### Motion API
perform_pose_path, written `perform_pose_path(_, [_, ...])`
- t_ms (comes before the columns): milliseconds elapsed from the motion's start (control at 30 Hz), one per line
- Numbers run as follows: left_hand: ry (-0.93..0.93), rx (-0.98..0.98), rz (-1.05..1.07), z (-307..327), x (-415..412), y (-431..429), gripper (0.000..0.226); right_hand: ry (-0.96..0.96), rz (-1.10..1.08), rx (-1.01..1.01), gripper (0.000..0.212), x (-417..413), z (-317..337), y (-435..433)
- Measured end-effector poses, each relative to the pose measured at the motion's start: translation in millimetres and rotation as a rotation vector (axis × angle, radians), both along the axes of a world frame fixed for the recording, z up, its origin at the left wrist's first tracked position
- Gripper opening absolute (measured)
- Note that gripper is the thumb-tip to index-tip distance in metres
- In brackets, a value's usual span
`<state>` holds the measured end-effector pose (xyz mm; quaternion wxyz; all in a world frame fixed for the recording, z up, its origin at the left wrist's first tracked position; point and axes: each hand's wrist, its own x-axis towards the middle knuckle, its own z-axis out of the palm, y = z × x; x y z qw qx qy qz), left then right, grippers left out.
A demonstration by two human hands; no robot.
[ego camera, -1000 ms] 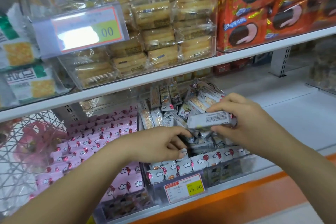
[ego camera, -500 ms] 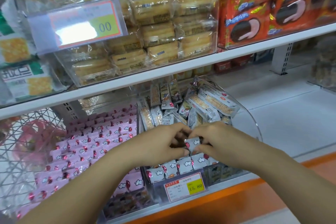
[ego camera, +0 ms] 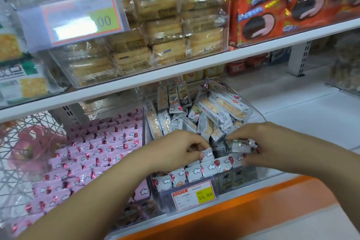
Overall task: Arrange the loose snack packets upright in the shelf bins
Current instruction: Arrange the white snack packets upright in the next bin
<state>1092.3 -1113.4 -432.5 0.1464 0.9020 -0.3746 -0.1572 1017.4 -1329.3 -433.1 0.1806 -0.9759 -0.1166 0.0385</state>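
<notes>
While my left hand (ego camera: 175, 152) pinches the crimped top of one upright packet (ego camera: 208, 154), my right hand (ego camera: 272, 145), at 3 o'clock of it, curls round a sideways packet (ego camera: 239, 145), both inside the clear bin (ego camera: 260, 115). Step in hand, I judge: building the front row (ego camera: 194, 171). Next move: turn that packet on end and slot it in. Packets are glossy, crinkly foil pillows; the loose heap (ego camera: 220, 113) lies at 12 o'clock.

silver packets (ego camera: 196, 171): front row upright | loose pile (ego camera: 218, 115) behind | clear bin (ego camera: 259, 115)
</notes>
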Motion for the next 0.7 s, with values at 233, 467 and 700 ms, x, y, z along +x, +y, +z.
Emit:
perform_pose_path(233, [-0.028, 0.040, -0.034, -1.3, -1.6, 1.1, 0.030, -0.081, -0.084, 0.061, 0.018, 2.8, 3.7, 3.7])
perform_pose_path(467, [-0.132, 0.073, -0.085, 0.6, -1.7, 1.6, 0.035, -0.439, -0.206, 0.325, 0.022, -14.6, 22.6, -1.2])
perform_pose_path(700, [0.084, -0.268, 0.174, 14.1, 1.0, 3.0, 0.042, -0.664, -0.118, 0.566, 0.013, -4.9, 13.2, 6.3])
